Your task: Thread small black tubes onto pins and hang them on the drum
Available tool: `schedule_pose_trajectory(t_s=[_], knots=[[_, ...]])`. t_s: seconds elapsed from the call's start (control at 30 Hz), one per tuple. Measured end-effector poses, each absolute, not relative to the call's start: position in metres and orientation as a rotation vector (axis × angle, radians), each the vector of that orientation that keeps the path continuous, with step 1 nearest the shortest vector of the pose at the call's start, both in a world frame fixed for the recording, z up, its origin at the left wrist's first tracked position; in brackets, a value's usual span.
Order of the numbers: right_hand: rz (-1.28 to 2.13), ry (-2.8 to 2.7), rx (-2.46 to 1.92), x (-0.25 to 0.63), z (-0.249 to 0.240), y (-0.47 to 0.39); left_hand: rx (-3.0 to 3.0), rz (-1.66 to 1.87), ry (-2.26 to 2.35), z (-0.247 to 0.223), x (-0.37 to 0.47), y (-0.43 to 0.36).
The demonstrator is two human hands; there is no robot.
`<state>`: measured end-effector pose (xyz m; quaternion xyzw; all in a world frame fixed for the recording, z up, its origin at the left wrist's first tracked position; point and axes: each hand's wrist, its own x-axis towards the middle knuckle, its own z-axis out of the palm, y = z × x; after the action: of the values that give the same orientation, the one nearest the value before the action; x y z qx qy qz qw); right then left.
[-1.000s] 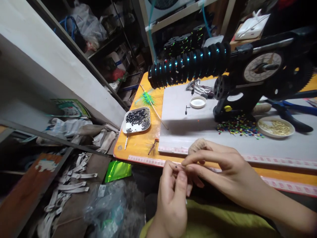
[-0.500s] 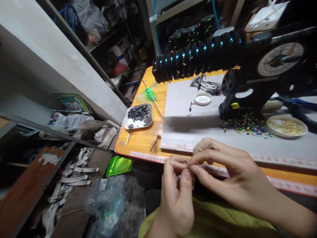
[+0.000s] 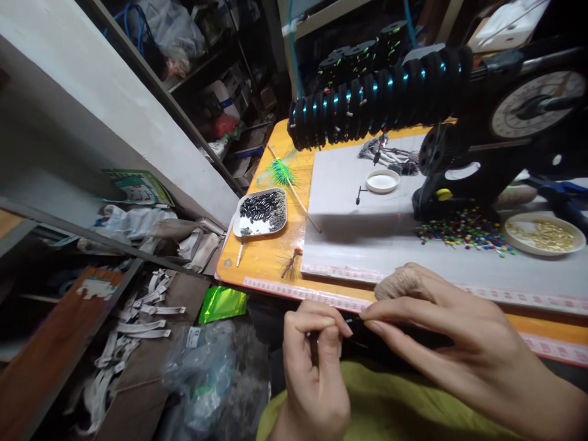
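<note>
In the head view my left hand (image 3: 316, 367) is low at the table's front edge, its thumb and forefinger pinched together. My right hand (image 3: 452, 331) is beside it, also pinching, with a beige wrap (image 3: 397, 282) on one finger. A tiny pale sliver (image 3: 350, 320) shows in the gap between the two sets of fingertips. It is too small to name, and what each pinch holds is mostly hidden by the fingers. Beyond my right hand, several pins with coloured heads (image 3: 463, 233) lie in a pile, and a round dish (image 3: 523, 247) holds small gold pieces.
A black machine (image 3: 459, 196) with a ribbed roll (image 3: 381, 98) stands over the grey board (image 3: 335, 190). At left, a white tray (image 3: 250, 229) holds black bead-like pieces. A stick (image 3: 303, 208) with green bristles lies near it. A small white dish (image 3: 383, 182) sits on the board.
My fingertips, together before, have drawn apart. My left hand moved left and slightly down, my right hand slightly right. The whole view shifted a little.
</note>
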<state>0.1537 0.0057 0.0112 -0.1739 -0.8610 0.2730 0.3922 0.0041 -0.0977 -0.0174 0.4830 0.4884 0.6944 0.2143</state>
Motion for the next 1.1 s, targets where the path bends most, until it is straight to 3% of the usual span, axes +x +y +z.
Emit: schedule_pose_trajectory(t_s=[0.43, 0.73, 0.93, 1.03, 1.1], knots=[[0.902, -2.082, -0.396, 0.149, 0.018, 0.007, 1.262, 1.855, 1.236, -0.029, 0.01, -0.099], [0.527, -2.218, -0.425, 0.146, 0.008, -0.002, 0.688, 2.007, 0.754, 0.007, 0.01, -0.085], [0.449, -2.202, -0.516, 0.155, 0.012, 0.008, 0.915, 2.28, 1.017, 0.024, -0.052, -0.075], [0.609, -2.165, -0.498, 0.154, 0.018, 0.011, 1.065, 2.131, 1.261, 0.035, -0.088, -0.064], [0.679, -2.142, -0.491, 0.152, 0.021, 0.011, 1.176, 1.853, 1.492, 0.046, -0.107, -0.052]])
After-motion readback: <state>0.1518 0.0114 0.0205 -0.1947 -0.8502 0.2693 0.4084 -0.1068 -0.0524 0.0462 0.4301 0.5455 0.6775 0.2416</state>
